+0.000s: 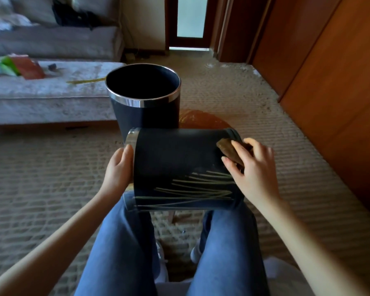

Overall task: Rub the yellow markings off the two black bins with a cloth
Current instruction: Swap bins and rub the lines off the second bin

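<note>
A black bin (175, 161) lies on its side across my knees, its chrome rim to the left. Several yellow lines (192, 189) streak its near lower side. My left hand (119, 167) grips the rim end, thumb on top. My right hand (251, 167) presses a brown cloth (229, 149) against the bin's upper right side near its base, above the lines. A second black bin (144, 103) with a chrome rim stands upright on the carpet just behind; no markings show on its visible side.
A low grey cushioned bench (51, 92) with green and red packets sits at the left, a sofa behind it. A round brown stool top (201, 120) shows behind the tilted bin. Wooden wardrobe doors (329, 82) run along the right. Carpet covers the floor.
</note>
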{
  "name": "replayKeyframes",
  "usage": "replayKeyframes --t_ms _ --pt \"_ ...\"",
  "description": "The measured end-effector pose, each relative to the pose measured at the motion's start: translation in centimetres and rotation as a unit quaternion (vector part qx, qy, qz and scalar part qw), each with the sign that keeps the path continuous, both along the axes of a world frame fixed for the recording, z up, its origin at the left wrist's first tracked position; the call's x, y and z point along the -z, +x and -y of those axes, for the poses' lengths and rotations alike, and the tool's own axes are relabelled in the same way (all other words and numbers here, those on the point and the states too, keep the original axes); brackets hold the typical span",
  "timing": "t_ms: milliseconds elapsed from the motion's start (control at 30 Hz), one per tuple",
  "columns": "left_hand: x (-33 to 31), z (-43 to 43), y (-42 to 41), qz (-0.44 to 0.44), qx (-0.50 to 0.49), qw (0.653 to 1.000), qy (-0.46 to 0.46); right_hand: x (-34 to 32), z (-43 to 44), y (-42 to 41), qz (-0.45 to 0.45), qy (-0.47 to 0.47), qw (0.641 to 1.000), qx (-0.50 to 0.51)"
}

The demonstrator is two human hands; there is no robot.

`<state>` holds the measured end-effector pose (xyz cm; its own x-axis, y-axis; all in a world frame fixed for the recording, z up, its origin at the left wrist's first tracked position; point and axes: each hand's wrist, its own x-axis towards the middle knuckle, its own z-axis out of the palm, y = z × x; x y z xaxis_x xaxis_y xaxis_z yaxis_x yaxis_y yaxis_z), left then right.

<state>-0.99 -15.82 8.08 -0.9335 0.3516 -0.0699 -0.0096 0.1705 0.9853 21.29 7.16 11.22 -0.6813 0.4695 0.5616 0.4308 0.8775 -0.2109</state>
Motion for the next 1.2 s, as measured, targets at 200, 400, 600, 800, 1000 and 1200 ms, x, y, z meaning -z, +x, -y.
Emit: replayKeyframes --t_ms 200,400,600,800,1000,1200 --pt "2.3 2.4 3.4 -0.051 -0.002 0.999 -0.01 -1.3 -1.0 -1.8 -0.006 -0.196 0.98 0.002" --pt "1.9 1.3 3.3 -0.025 -0.013 0.999 0.029 -1.0 -0.4 -2.5 -0.011 -0.167 0.986 0.017" --pt "0.7 0.8 3.1 -0.013 -0.024 0.999 0.031 -1.1 -1.0 -1.9 0.001 -0.159 0.987 -0.002" --pt "-1.0 -0.1 1.1 0.044 -0.03 0.998 0.023 -2.9 -1.9 -0.5 0.034 -0.104 0.994 -0.011" --pt "-1.1 -0.8 0.1 0.049 -0.04 0.998 0.014 -5.2 -5.1 -3.2 0.017 0.041 0.999 -0.029" --pt "-1.7 -1.3 -0.5 0.087 -0.051 0.994 0.032 -3.1 -5.8 -4.8 0.125 -0.006 0.984 -0.123"
